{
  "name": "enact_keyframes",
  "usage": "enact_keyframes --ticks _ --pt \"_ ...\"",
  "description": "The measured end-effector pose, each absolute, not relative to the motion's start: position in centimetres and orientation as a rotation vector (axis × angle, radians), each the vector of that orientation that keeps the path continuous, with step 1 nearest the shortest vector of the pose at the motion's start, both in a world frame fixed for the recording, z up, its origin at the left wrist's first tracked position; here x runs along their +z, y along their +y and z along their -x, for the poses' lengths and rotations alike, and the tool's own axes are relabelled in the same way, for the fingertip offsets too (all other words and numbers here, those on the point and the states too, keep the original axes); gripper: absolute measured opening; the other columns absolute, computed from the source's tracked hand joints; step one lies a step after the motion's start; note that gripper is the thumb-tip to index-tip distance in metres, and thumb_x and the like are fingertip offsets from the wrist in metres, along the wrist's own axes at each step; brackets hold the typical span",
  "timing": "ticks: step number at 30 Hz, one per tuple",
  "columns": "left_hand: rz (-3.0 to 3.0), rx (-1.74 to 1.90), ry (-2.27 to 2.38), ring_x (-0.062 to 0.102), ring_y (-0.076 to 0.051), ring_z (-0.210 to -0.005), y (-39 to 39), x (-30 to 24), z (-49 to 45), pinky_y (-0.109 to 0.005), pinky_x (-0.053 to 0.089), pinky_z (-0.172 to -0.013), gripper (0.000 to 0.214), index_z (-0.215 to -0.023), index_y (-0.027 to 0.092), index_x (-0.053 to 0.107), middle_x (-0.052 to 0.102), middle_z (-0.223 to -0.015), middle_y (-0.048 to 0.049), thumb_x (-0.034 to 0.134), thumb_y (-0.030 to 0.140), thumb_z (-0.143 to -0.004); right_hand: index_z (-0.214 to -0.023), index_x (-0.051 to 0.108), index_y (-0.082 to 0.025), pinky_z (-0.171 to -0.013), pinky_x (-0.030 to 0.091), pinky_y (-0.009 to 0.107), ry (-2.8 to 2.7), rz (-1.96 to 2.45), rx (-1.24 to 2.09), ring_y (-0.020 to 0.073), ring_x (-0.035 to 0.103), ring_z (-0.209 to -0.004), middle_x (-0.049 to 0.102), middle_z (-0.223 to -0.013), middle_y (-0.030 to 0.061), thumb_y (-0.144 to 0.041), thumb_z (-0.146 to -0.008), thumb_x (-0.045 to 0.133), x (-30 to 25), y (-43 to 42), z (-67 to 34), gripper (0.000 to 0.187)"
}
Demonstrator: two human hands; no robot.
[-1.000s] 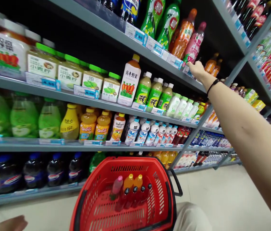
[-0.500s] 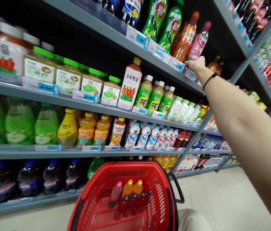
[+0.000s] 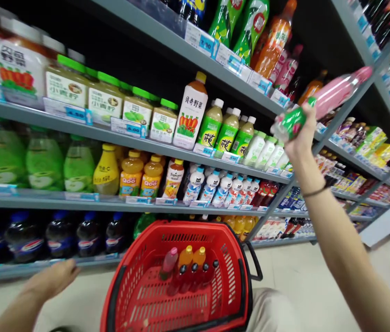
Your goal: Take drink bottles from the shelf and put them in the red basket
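My right hand (image 3: 301,134) is wrapped round a pink drink bottle (image 3: 340,94) with a green lower label. The bottle tilts, its pink cap up to the right, in front of the shelves. At the lower left my left hand (image 3: 50,279) is closed with its fingers curled and nothing visible in it, left of the red shopping basket (image 3: 131,269). Inside the basket stand a pink bottle (image 3: 169,263) and several bottles with orange caps (image 3: 188,249) and dark caps. More pink bottles (image 3: 287,71) sit on the upper shelf beside an orange one (image 3: 274,41).
Shelves (image 3: 87,131) of drinks run along the left and back, holding carrot juice bottles (image 3: 191,115), green-capped bottles (image 3: 103,99) and cola bottles (image 3: 89,235). A black basket handle (image 3: 255,263) sticks out to the right. My knee (image 3: 273,311) is beside the basket, over the pale floor (image 3: 302,272).
My right hand has taken the pink bottle off the upper shelf and drawn it out and down. My left hand has come into view at the lower left.
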State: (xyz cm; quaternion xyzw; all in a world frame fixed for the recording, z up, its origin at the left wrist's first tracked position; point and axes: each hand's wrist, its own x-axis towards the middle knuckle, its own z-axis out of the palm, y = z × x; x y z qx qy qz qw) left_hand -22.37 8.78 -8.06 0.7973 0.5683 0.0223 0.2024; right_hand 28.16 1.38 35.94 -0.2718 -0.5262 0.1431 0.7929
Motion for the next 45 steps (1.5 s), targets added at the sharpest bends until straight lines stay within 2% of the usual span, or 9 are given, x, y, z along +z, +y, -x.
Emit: enact_keyframes --ticks 6,11,18,21,26,30,35,39,45 --pt "-2.344 0.194 1.675 0.076 -0.034 -0.089 10.7 -9.0 16.9 -0.033 0.046 -0.071 0.035 -0.079 0.021 0.060 0.078 -0.085 -0.0129 0.035 0.041 -0.092 -0.105 0.064 -0.020 -0.056 0.060 0.028 -0.873 0.837 1.246 0.0147 0.068 -0.060 0.070 -0.079 0.0000 -0.039 -0.079 0.078 11.8 -9.1 -19.1 0.035" --pt "-2.435 0.369 1.651 0.072 -0.033 -0.098 11.5 -4.7 11.4 -0.036 0.045 -0.081 0.042 -0.102 0.013 0.065 0.076 -0.103 -0.0211 0.030 0.036 -0.100 -0.088 0.063 -0.016 -0.052 0.059 0.028 -0.739 0.959 1.442 0.0172 0.069 -0.055 0.070 -0.072 0.0016 -0.041 -0.069 0.087 2.2 -9.9 -17.5 0.039" --pt "-2.257 1.038 0.999 0.067 -0.018 -0.079 6.8 6.1 5.2 -0.029 0.049 -0.077 0.027 -0.093 0.016 0.070 0.073 -0.087 -0.0066 0.051 0.035 -0.092 -0.088 0.064 -0.014 -0.053 0.060 0.029 -0.978 1.047 1.461 0.0181 0.070 -0.057 0.073 -0.073 0.0044 -0.043 -0.069 0.090 1.5 -12.1 -17.7 0.044" --pt "-1.884 0.852 0.589 0.059 -0.013 -0.059 2.9 8.5 3.0 -0.027 0.050 -0.060 0.030 -0.104 0.014 0.068 0.071 -0.084 -0.0049 0.059 0.035 -0.085 -0.091 0.064 -0.013 -0.056 0.060 0.028 -1.093 1.038 1.494 0.0168 0.070 -0.059 0.073 -0.074 0.0057 -0.046 -0.071 0.090 1.6 -13.8 -16.5 0.046" --pt "-1.620 0.531 0.313 0.071 -0.024 -0.102 -1.8 5.5 2.2 -0.034 0.058 -0.084 0.054 -0.126 0.017 0.063 0.073 -0.113 -0.0108 0.075 0.043 -0.081 -0.092 0.061 -0.014 -0.059 0.061 0.030 -1.050 1.082 1.654 0.0174 0.070 -0.061 0.072 -0.073 0.0053 -0.052 -0.074 0.087 0.5 -15.8 -15.1 0.049" --pt "-1.524 0.662 0.475 0.071 -0.022 -0.099 -2.5 2.9 2.7 -0.034 0.058 -0.087 0.055 -0.118 0.013 0.067 0.074 -0.114 -0.0125 0.083 0.046 -0.078 -0.092 0.063 -0.013 -0.058 0.060 0.028 -1.018 1.089 1.806 0.0184 0.071 -0.062 0.073 -0.077 0.0079 -0.054 -0.074 0.086 -0.3 -15.3 -15.5 0.050" --pt "-1.504 0.856 0.528 0.069 -0.017 -0.087 -0.4 2.9 2.6 -0.027 0.056 -0.077 0.053 -0.112 0.012 0.071 0.075 -0.104 -0.0097 0.085 0.049 -0.076 -0.097 0.066 -0.012 -0.050 0.057 0.032 -0.711 0.897 2.204 0.0254 0.072 -0.063 0.074 -0.077 0.0139 -0.084 -0.086 0.040 -1.0 -13.5 -15.3 0.077" --pt "-1.513 1.033 0.538 0.065 -0.013 -0.078 0.7 2.6 2.7 -0.024 0.054 -0.073 0.051 -0.103 0.012 0.071 0.073 -0.093 -0.0062 0.082 0.054 -0.077 -0.099 0.066 -0.010 -0.047 0.056 0.030 -0.615 0.949 2.267 0.0224 0.070 -0.059 0.074 -0.080 0.0160 -0.065 -0.100 0.019 -1.8 -12.8 -14.2 0.072" --pt "-2.009 0.994 0.592 0.070 -0.018 -0.087 0.0 2.2 4.0 -0.029 0.056 -0.080 0.047 -0.110 0.013 0.068 0.075 -0.102 -0.0090 0.075 0.050 -0.083 -0.099 0.067 -0.011 -0.039 0.049 0.025 -0.507 1.310 2.156 0.0193 0.065 -0.050 0.071 -0.070 0.0120 -0.055 -0.105 0.017 -2.8 -12.9 -13.0 0.067"
